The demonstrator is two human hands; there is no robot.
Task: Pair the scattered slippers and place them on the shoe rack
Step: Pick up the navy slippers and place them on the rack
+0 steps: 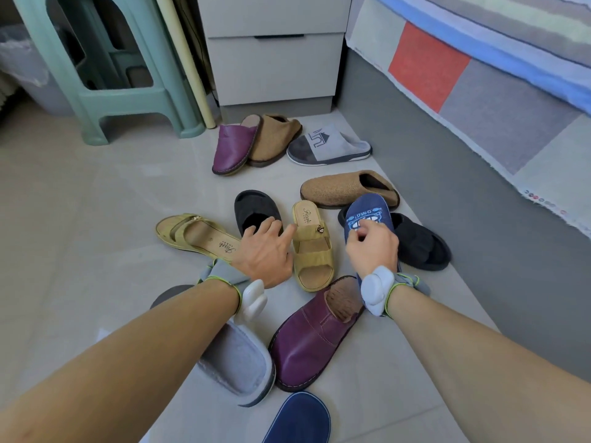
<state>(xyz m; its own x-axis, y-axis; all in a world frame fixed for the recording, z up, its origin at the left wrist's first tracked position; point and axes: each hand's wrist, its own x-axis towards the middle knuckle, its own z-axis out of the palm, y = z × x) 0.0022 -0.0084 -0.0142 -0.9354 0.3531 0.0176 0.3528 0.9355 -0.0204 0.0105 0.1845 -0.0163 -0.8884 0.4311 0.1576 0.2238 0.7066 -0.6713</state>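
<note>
Left hand (pixel 265 251), frame centre, is spread open w/ fingers loose, index tip touching the strap of the yellow sandal (pixel 311 247); it grips nothing. Right hand (pixel 372 247), just right of centre, is closed round the blue slipper (pixel 367 219), lifting it toe-up over a black slipper (pixel 419 241). Other slippers lie scattered on the floor (pixel 96 203): purple slipper (pixel 313 340) lower centre, tan slipper (pixel 345 188) above, 2nd yellow sandal (pixel 195 233) at left.

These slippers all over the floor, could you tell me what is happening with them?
A person is sorting them into pairs. The right hand holds the blue printed slipper, and the left hand reaches to the yellow sandal. The purple, tan, black and grey ones lie unpaired. No shoe rack is in view.
</note>
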